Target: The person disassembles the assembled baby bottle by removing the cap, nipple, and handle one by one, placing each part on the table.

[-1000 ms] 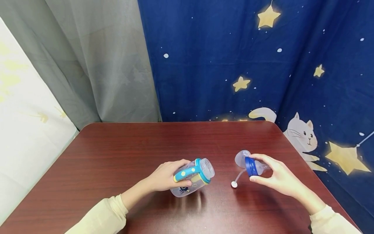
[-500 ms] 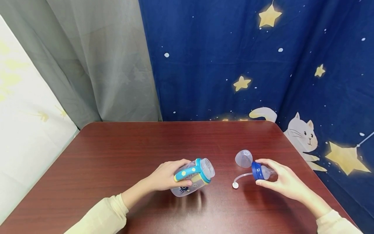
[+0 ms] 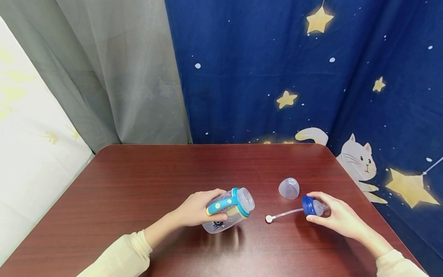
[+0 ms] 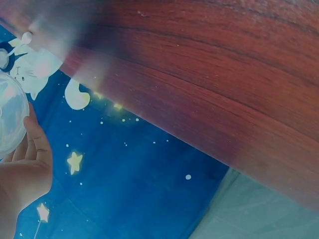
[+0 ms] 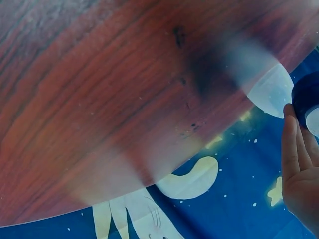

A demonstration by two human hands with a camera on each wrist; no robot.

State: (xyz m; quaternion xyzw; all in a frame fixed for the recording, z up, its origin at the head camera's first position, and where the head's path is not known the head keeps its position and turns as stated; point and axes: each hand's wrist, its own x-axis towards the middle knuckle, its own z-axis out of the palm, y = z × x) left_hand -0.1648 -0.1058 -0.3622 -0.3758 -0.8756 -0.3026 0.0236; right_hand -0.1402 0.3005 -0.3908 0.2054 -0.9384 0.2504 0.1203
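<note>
My left hand grips a clear baby bottle with teal and yellow handles, tilted so its uncapped, threaded mouth faces right. In the left wrist view only part of the clear bottle shows at the left edge. On the right, my right hand holds the bottle's blue collar with a clear nipple pointing into the palm. From the collar a thin straw reaches left, ending in a white weight. Just behind the collar, a clear dome cap rests on the table.
The dark red-brown wooden table spans the view, with a rounded far edge. Behind it hang a grey curtain and a blue curtain with stars and a cat. White cloth hangs along the left side.
My right hand has drawn the collar and nipple right and toward me, away from the dome cap. The straw has swung out to point left. My left hand and the bottle have stayed put.
</note>
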